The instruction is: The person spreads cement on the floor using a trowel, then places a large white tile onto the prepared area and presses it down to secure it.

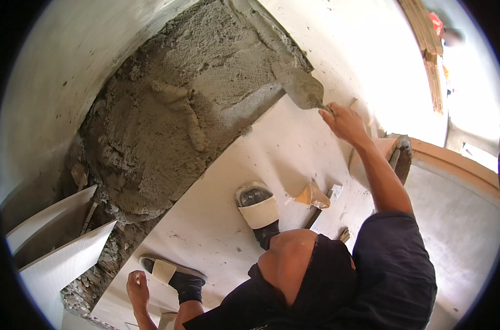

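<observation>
You get strong light from upper right, glare bleaching pale surface [343, 38] there; soft shadows on white slab [316, 148]; fisheye bends edges inside black rim

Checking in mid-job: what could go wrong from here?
The trowel in the right hand overlaps the border between grey mortar and pale floor, so it might smear or scratch the floor's edge.
The open-toed slides are near that border; a misstep could mark the mortar.
The pale panels stand on edge beside the mortar; if bumped, they might topple.
</observation>
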Demonstrator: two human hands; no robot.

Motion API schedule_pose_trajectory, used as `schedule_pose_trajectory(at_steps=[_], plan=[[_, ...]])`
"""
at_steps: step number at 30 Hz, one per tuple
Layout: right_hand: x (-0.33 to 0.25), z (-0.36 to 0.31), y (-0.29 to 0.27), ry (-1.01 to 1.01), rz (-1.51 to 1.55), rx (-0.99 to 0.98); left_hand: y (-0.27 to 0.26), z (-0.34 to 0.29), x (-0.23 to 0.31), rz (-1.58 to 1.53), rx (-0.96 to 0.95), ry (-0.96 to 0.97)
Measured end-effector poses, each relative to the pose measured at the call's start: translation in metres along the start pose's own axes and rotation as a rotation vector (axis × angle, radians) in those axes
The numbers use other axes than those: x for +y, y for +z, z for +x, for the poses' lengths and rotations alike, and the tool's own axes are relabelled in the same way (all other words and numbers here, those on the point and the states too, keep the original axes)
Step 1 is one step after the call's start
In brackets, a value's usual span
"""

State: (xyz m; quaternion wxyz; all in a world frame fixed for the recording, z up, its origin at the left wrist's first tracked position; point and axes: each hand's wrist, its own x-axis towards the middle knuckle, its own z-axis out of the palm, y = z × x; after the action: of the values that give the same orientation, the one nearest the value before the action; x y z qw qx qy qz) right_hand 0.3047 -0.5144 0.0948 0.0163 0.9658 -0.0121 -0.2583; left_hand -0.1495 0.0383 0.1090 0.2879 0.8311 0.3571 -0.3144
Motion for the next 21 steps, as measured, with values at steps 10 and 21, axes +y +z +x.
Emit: schedule_pose_trajectory(at_steps=[10, 21], plan=[[0.006, -0.001, 0.004, 0.151, 0.558, -0.217, -0.009, 0.011, 0.016, 0.034, 0.020, -0.020], [-0.004, 0.007, -0.003, 0.093, 0.173, 0.251, -0.009, 0.013, 0.013, 0.017, 0.012, 0.063]])
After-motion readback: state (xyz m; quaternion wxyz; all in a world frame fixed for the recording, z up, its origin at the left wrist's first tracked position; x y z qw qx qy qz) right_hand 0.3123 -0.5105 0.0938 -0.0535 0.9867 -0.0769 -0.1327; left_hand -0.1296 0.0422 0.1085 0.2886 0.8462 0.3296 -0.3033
